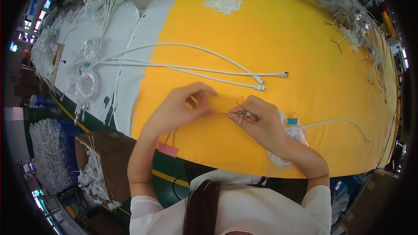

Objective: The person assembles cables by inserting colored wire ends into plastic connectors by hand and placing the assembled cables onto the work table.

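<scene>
I have the wires [242, 113] in the right hand [261, 119], above the near part of the yellow cloth. They are thin, some dark and some pale, and splay out in different directions. The cloth is smooth with a wavy left edge. On it I see glossy white cables [187, 67] ending in boxy plugs [259, 87], and a loose pile [223, 4] of small white pieces. A coil [281, 159] in clear, crinkled plastic lies partly under the right forearm, beside a teal clip [292, 121]. The right thumb and fingers pinch the wires closely. The left hand [187, 104] is near them, fingers curled and parted from the thumb; its blurred tips show no clear grip.
</scene>
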`<state>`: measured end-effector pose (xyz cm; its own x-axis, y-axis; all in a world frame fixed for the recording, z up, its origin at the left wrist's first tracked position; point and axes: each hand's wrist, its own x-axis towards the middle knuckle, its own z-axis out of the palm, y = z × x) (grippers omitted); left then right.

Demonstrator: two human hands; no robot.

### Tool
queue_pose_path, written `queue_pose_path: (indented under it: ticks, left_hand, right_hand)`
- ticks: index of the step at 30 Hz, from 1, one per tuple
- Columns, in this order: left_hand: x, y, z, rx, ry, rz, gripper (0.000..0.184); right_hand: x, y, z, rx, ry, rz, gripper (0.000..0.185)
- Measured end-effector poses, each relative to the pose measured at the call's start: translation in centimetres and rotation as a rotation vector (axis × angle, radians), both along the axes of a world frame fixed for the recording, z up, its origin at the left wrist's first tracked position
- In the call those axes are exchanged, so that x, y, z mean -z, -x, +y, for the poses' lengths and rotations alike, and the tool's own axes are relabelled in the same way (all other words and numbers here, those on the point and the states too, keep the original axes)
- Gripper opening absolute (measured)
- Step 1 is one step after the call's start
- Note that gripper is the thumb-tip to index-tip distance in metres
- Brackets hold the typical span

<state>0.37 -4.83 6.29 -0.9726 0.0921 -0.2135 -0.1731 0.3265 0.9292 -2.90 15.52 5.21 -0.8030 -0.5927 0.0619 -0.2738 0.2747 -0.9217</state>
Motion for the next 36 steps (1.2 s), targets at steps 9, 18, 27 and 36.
queue_pose_path:
  ticks: [9, 18, 27, 36]
  left_hand:
    - [6.3, 18.6, -1.1, -0.178, 0.589, 0.518, 0.014]
    - [7.3, 20.8, 0.5, -0.196, 0.796, 0.63, 0.012]
    - [4.7, 17.3, 1.9, -0.324, 0.614, 0.782, 0.009]
    - [6.2, 12.2, 1.9, -0.323, 0.411, 0.572, 0.017]
  right_hand:
    - [0.3, 0.4, 2.7, 0.103, 0.027, 0.022, 0.011]
    - [1.4, 0.3, 4.4, 0.116, 0.099, 0.091, 0.011]
    - [1.7, 0.1, 4.6, 0.077, 0.108, 0.196, 0.012]
    - [0.7, -0.4, 3.6, 0.221, 0.008, 0.121, 0.006]
